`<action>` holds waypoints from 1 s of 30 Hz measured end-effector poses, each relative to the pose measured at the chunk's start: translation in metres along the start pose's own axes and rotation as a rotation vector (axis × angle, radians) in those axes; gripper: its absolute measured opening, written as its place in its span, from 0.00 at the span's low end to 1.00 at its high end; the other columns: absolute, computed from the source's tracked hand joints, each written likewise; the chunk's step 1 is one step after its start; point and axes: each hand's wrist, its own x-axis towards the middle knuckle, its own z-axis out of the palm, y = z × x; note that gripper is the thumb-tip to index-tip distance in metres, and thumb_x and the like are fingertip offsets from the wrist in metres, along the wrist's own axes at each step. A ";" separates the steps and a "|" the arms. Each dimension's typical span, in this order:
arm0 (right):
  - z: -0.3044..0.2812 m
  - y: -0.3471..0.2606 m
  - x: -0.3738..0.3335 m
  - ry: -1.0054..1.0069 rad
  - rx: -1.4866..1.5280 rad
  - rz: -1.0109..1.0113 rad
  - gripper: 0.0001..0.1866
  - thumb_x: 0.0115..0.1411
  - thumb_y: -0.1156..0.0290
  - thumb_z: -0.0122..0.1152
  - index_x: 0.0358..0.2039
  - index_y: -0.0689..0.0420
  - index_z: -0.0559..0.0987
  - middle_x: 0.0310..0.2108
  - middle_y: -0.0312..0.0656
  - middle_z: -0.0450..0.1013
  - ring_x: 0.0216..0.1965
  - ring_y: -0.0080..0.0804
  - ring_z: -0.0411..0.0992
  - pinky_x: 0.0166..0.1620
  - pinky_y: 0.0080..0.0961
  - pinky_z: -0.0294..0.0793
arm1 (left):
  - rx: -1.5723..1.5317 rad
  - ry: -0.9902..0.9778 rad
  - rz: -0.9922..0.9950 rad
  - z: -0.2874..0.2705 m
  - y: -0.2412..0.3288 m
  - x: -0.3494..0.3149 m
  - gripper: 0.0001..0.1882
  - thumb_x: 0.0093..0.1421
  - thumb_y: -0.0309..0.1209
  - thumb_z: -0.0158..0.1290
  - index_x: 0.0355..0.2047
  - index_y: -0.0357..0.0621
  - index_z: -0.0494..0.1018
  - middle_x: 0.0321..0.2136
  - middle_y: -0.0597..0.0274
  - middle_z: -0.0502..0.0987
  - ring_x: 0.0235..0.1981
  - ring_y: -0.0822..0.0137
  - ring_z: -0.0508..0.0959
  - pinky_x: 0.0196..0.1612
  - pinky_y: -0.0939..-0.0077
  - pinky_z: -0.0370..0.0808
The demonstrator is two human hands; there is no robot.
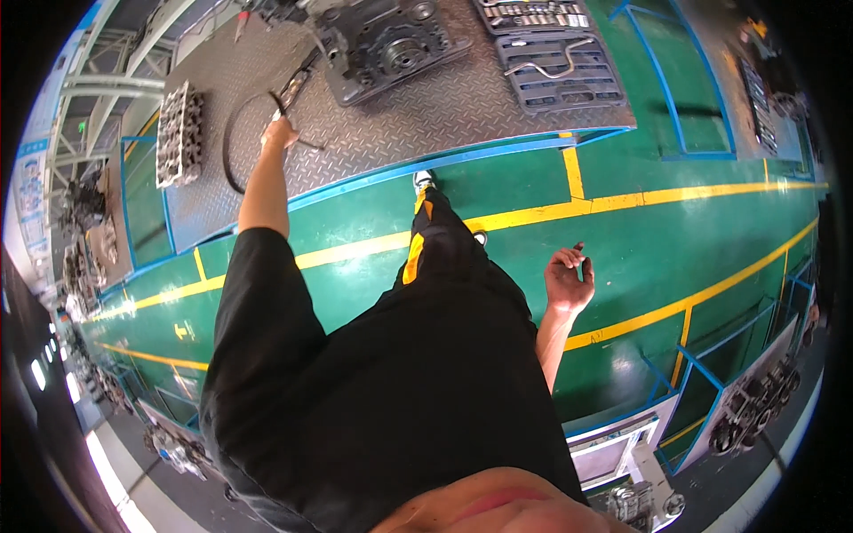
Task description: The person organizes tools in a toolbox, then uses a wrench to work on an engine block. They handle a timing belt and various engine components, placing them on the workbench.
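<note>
My left hand reaches over the metal worktable and closes on a thin black flexible strip, which curves in a wide loop to its left. A short end of the strip sticks out to the right of the hand. Just beyond my fingers lies a slim dark tool-like piece, its exact kind unclear. My right hand hangs over the green floor at my side, fingers loosely bent and apart, holding nothing.
The tread-plate worktable has a blue edge. On it stand a grey cylinder head, a dark engine block part and an open socket set case. Blue frames and a bench with metal parts stand right.
</note>
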 end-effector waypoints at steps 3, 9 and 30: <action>-0.015 0.011 -0.001 0.049 0.218 0.174 0.15 0.63 0.72 0.49 0.47 0.66 0.72 0.26 0.37 0.68 0.27 0.30 0.66 0.34 0.29 0.67 | -0.056 0.010 -0.061 0.016 -0.018 0.009 0.28 0.54 0.39 0.58 0.54 0.38 0.76 0.54 0.42 0.78 0.57 0.46 0.78 0.57 0.51 0.77; -0.038 -0.014 0.013 0.131 0.282 0.025 0.14 0.64 0.71 0.48 0.47 0.64 0.73 0.24 0.36 0.68 0.25 0.29 0.66 0.33 0.30 0.68 | -0.193 0.195 -0.122 0.042 -0.044 0.011 0.26 0.49 0.38 0.62 0.49 0.43 0.79 0.44 0.42 0.82 0.50 0.44 0.82 0.51 0.53 0.79; -0.062 -0.020 0.016 0.007 0.174 0.030 0.13 0.63 0.71 0.48 0.44 0.64 0.76 0.24 0.37 0.69 0.26 0.31 0.66 0.34 0.30 0.67 | -0.169 0.131 -0.124 0.013 0.005 -0.018 0.25 0.56 0.33 0.56 0.55 0.44 0.78 0.54 0.42 0.78 0.55 0.44 0.79 0.56 0.54 0.78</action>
